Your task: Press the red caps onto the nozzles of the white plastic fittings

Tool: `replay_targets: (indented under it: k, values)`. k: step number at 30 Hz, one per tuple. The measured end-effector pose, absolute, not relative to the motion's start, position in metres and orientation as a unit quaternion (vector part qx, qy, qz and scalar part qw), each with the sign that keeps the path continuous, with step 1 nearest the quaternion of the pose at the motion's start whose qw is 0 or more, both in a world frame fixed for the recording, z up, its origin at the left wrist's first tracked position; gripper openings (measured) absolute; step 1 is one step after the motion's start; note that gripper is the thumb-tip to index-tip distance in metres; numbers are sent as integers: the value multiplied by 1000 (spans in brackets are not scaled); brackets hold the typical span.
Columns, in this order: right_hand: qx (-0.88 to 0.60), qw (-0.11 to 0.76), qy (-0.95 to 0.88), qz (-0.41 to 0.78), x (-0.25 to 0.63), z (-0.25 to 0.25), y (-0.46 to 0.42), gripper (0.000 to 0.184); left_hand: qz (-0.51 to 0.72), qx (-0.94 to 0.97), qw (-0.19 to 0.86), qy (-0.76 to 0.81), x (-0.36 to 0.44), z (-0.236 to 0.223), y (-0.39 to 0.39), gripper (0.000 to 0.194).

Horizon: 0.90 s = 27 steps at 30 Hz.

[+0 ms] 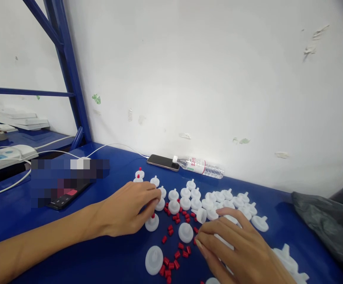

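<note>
My left hand (133, 208) reaches over the left end of a row of white round plastic pieces with nozzles (174, 195). Its thumb and fingers are bent together beside a white piece (160, 204); whatever they hold is hidden. Just below them, a white piece (151, 223) carries a red cap (153, 215) on its nozzle. My right hand (233, 242) bends over the white pieces on the right. Its thumb and a finger pinch close together at a red cap (194, 241), partly covered by the fingertips. Loose small red caps (170, 227) lie scattered between my hands.
A phone (163, 162) on a white cable and a lying plastic bottle (199, 165) rest along the wall. Dark plastic bag (322, 221) sits at right. At left are a black remote-like device (71, 195), a blurred patch and a blue metal frame (68, 63).
</note>
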State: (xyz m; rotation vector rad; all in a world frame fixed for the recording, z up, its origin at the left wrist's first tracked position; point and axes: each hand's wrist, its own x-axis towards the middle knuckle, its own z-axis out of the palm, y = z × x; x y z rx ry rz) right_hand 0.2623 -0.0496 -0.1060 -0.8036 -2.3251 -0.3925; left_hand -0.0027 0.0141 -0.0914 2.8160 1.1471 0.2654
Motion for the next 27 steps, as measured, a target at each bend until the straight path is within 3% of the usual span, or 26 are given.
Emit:
replay_targets:
  k: [5, 9, 13, 18, 27]
  values:
    - [-318, 328, -878, -145, 263, -106, -51, 28, 67, 942, 56, 323, 2, -90, 5, 7]
    - [-326, 313, -882, -133, 263, -106, -51, 31, 55, 943, 30, 326, 1, -93, 8, 24]
    - [-337, 303, -880, -141, 263, -106, -49, 33, 48, 939, -8, 341, -2, -95, 14, 18]
    - [-341, 208, -902, -161, 271, -114, -43, 32, 67, 932, -41, 354, -2, -96, 17, 15]
    - [-330, 243, -904, -120, 272, -126, -40, 29, 94, 967, 24, 236, -2, -103, 6, 21]
